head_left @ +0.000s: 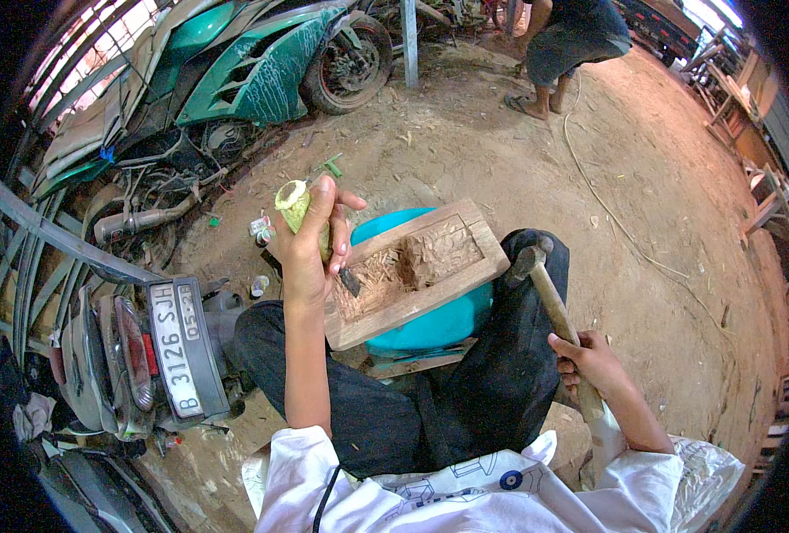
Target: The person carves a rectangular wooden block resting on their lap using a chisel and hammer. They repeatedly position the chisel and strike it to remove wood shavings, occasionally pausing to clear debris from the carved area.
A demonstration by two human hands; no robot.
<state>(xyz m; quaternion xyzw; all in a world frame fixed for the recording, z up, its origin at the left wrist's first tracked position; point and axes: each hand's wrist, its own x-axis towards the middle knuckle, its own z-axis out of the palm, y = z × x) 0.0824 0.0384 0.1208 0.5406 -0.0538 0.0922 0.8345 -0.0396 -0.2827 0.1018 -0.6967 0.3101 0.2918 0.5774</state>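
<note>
My left hand (308, 235) is closed around a chisel (295, 206) with a yellow-green handle. Its dark blade points down at the left part of a carved wooden board (385, 327); I cannot tell whether the tip touches. A rectangular border frames the board's rough, hollowed middle, where wood chips (378, 274) lie. Beneath the board is a turquoise stool or tub (443, 322), partly hidden. At the right, my right hand (590, 360) grips the wooden handle of a hammer (554, 302). The hammer's metal head is raised beside my right knee, apart from the chisel.
A green motorcycle (261, 84) stands at the far left, and another vehicle's rear (132, 355) is close on my left. Far off, a person (572, 44) bends over. A thin cable (621, 222) crosses the dirt floor. Wooden pieces (749, 98) line the right side.
</note>
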